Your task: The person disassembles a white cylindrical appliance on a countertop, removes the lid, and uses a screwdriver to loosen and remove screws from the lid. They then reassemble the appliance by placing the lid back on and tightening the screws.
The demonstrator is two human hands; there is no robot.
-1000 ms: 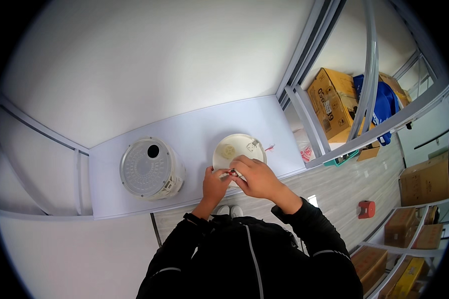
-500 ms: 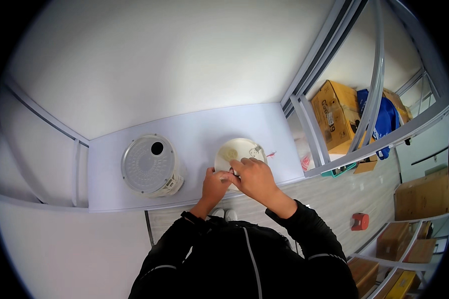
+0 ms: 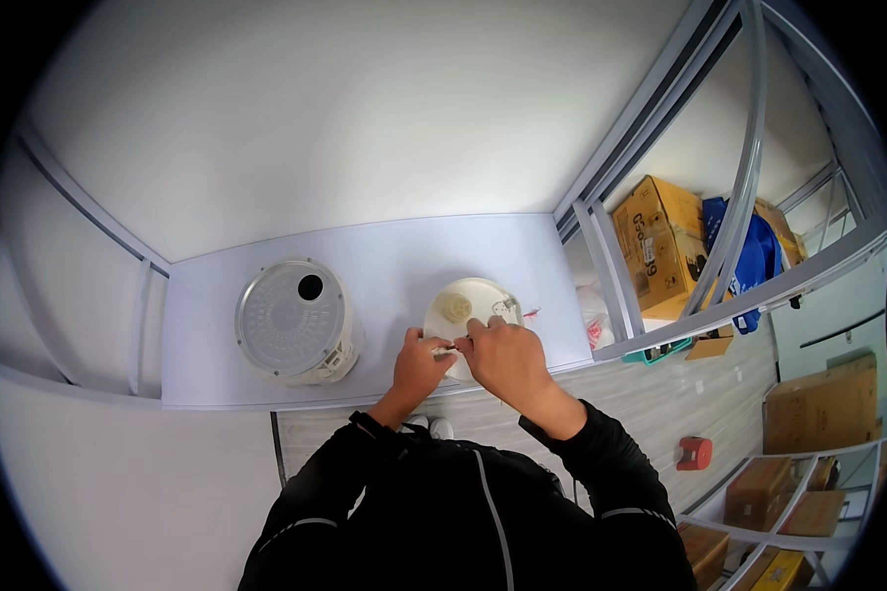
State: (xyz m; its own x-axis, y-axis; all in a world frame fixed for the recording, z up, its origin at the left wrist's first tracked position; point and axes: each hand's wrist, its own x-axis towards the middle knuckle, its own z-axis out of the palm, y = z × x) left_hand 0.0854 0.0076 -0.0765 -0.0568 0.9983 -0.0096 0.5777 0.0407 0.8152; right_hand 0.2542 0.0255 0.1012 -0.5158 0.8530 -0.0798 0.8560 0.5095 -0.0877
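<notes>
My left hand (image 3: pixel 419 366) and my right hand (image 3: pixel 508 364) are closed, fingertips nearly meeting over the near edge of a round white dish-like piece (image 3: pixel 485 291). They pinch a small thin item between them, mostly hidden and too small to name. Inside the dish lie a pale yellowish round part (image 3: pixel 457 307) and a small light fitting (image 3: pixel 506 307). Thin red strands (image 3: pixel 530 315) show at its right side. Left of the dish stands a white cylindrical container (image 3: pixel 291 325) with a grey lid and a dark round opening.
The grey-white shelf (image 3: pixel 384 256) is bounded by a wall and metal frames (image 3: pixel 611 276). To the right are a yellow carton (image 3: pixel 655 246), a blue bag (image 3: pixel 759 256) and a teal crate (image 3: pixel 650 355). A red stool (image 3: pixel 694 453) and shelved boxes (image 3: pixel 759 491) stand lower right.
My fingers have shifted over the small item; my right hand's knuckles now cover less of it than half a second ago. The whole view has drifted slightly as my head moved.
</notes>
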